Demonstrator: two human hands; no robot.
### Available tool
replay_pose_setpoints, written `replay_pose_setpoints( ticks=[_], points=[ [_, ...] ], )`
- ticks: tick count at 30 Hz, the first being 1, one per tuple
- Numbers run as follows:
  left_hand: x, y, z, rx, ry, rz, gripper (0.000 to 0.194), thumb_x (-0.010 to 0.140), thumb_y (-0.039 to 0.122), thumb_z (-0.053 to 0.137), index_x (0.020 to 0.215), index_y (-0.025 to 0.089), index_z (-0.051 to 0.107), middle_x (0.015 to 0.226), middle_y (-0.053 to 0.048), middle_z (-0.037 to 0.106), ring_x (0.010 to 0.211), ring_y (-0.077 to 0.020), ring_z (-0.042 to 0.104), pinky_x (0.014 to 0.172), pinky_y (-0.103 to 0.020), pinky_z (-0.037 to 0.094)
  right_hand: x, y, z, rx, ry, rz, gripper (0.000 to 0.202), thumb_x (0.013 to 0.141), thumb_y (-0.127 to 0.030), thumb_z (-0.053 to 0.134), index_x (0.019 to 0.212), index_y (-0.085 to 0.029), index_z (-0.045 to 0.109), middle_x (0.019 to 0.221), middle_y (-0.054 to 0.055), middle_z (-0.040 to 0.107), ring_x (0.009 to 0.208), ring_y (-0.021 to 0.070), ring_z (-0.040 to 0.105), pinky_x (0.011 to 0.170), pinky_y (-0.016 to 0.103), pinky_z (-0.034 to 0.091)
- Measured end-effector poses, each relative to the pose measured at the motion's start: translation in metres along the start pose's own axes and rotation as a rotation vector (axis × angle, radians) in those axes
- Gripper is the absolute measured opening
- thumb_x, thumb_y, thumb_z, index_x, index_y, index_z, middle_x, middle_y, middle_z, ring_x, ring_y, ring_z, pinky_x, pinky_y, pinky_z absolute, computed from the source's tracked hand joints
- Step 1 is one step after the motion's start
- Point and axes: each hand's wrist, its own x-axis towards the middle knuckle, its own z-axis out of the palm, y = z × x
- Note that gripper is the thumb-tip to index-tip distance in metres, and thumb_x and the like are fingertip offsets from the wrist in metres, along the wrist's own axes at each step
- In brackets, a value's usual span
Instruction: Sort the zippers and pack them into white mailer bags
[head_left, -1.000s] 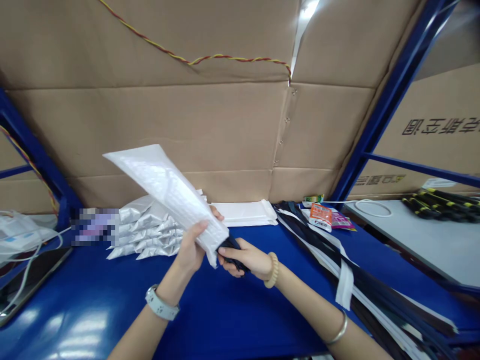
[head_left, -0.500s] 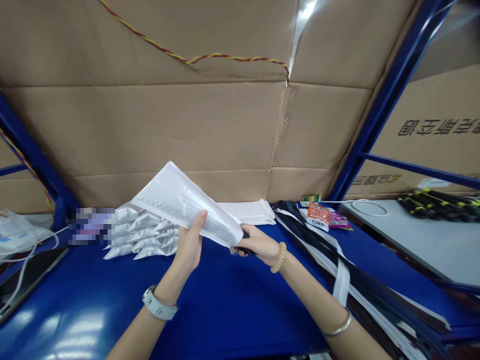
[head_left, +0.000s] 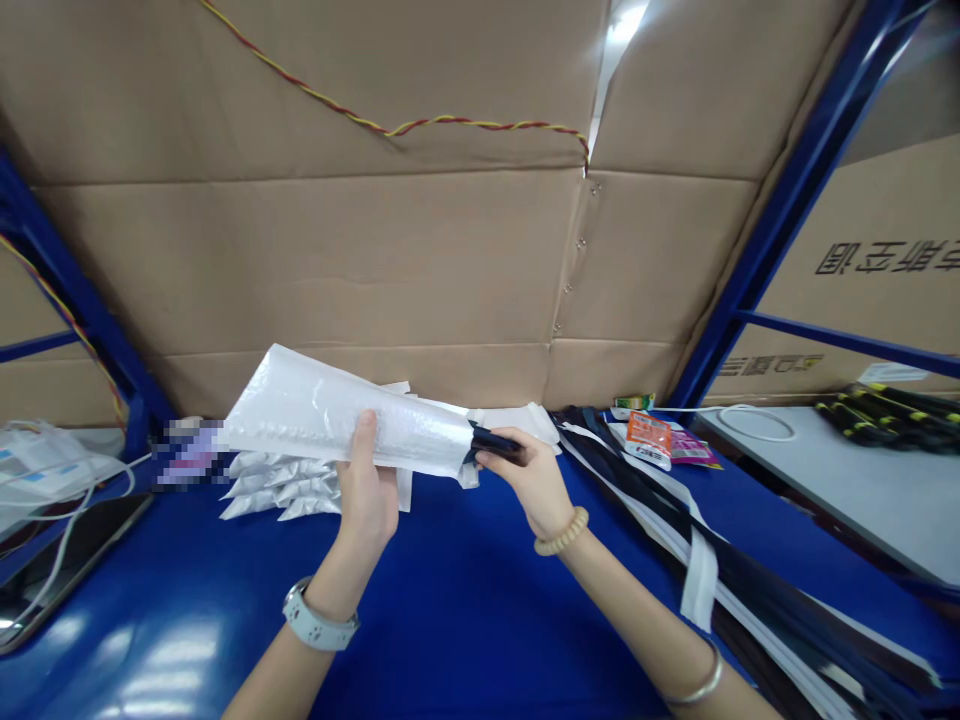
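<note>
My left hand [head_left: 368,497] grips a white bubble mailer [head_left: 322,405] from below, its thumb lying across the front. The mailer is tilted, its far end up to the left and its mouth facing right. In my right hand [head_left: 534,480], fingers and thumb close on a black item [head_left: 491,440] that sits partly inside the mouth. Most of this item is hidden by the mailer and my fingers, so its kind is unclear. Behind the mailer lies a stack of filled silvery-white pouches [head_left: 285,488].
Long black and white zipper-like strips [head_left: 660,490] run along the right of the blue table [head_left: 450,610]. Flat white envelopes [head_left: 517,420] lie at the back, near an orange packet [head_left: 649,438]. A dark flat device [head_left: 67,560] and white cables are at left. Cardboard [head_left: 360,260] walls the back.
The mailer has swung flatter, its far end dropping and moving left. My right hand has shifted slightly right and up, and more of the black item shows at the mouth.
</note>
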Motion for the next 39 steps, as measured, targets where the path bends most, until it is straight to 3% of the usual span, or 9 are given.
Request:
replay_pose_setpoints(
  ticks=[3,7,13,17,21,26,33,36,39],
  points=[
    [-0.008,-0.007,0.002,-0.007,-0.022,-0.043,0.047,0.079,0.031,0.064,0.123,0.029,0.051,0.121,-0.001,0.061,0.117,-0.0186,0.053,0.097,-0.030,0.046,-0.007,0.003,0.007,-0.022,0.023,-0.008,0.018,0.065,-0.020,0.068,0.082,-0.016,0.065,0.068,0.000,0.061,0.062,0.0136,0.055,0.063,0.028,0.046],
    [-0.022,-0.021,0.002,0.013,-0.050,-0.214,0.048,0.078,0.031,0.065,0.124,0.027,0.050,0.127,-0.003,0.056,0.119,-0.0201,0.051,0.095,-0.031,0.047,-0.012,0.011,0.011,-0.008,0.080,0.069,0.020,0.063,-0.014,0.061,0.081,-0.014,0.066,0.052,-0.005,0.046,0.046,0.0067,0.035,0.043,0.021,0.029],
    [-0.030,-0.023,0.003,0.070,-0.127,-0.263,0.059,0.074,0.024,0.070,0.128,0.028,0.047,0.123,-0.003,0.059,0.116,-0.0195,0.053,0.097,-0.032,0.045,-0.009,0.011,0.010,0.049,0.023,0.098,0.020,0.062,-0.019,0.062,0.081,-0.013,0.067,0.052,-0.005,0.044,0.046,0.0053,0.028,0.041,0.020,0.022],
    [-0.030,-0.020,0.004,0.074,-0.147,-0.280,0.059,0.073,0.021,0.069,0.127,0.028,0.046,0.125,-0.004,0.057,0.116,-0.0203,0.053,0.094,-0.032,0.047,-0.009,0.002,0.010,0.050,-0.043,0.088,0.026,0.063,-0.022,0.067,0.087,-0.013,0.069,0.053,-0.004,0.049,0.046,0.0059,0.032,0.041,0.020,0.026],
    [-0.025,-0.019,0.004,0.023,-0.088,-0.255,0.057,0.074,0.021,0.069,0.126,0.029,0.048,0.126,-0.004,0.057,0.117,-0.0214,0.052,0.093,-0.033,0.049,-0.008,-0.004,0.008,0.053,-0.098,0.053,0.035,0.063,-0.027,0.069,0.096,-0.015,0.069,0.074,0.002,0.064,0.062,0.0134,0.053,0.053,0.025,0.045],
    [-0.020,-0.016,0.004,0.000,-0.046,-0.212,0.050,0.075,0.023,0.068,0.122,0.030,0.052,0.126,-0.002,0.056,0.120,-0.0208,0.050,0.094,-0.031,0.048,-0.004,-0.001,0.005,-0.014,0.022,-0.029,0.037,0.060,-0.026,0.073,0.095,-0.015,0.069,0.086,0.006,0.069,0.077,0.0184,0.061,0.072,0.033,0.051],
    [-0.028,-0.023,0.003,0.061,-0.094,-0.277,0.051,0.074,0.023,0.069,0.122,0.027,0.052,0.124,-0.004,0.058,0.115,-0.0207,0.054,0.091,-0.033,0.049,-0.011,0.001,0.007,-0.126,0.057,-0.059,0.006,0.066,-0.017,0.060,0.064,-0.015,0.065,0.051,-0.002,0.054,0.045,0.0089,0.044,0.043,0.022,0.038],
    [-0.031,-0.024,0.003,0.078,-0.122,-0.305,0.055,0.073,0.021,0.070,0.123,0.027,0.050,0.122,-0.004,0.059,0.114,-0.0206,0.055,0.090,-0.033,0.050,-0.012,0.001,0.008,-0.109,0.022,-0.024,0.008,0.066,-0.017,0.059,0.068,-0.015,0.066,0.050,-0.003,0.052,0.044,0.0085,0.042,0.040,0.021,0.035],
    [-0.029,-0.021,0.006,0.090,-0.108,-0.274,0.057,0.070,0.018,0.071,0.122,0.026,0.051,0.120,-0.004,0.061,0.113,-0.0209,0.056,0.090,-0.033,0.050,-0.008,-0.002,0.005,-0.082,-0.016,-0.036,0.017,0.067,-0.021,0.062,0.081,-0.015,0.069,0.065,0.001,0.062,0.056,0.0132,0.054,0.049,0.025,0.045]
  ],
)
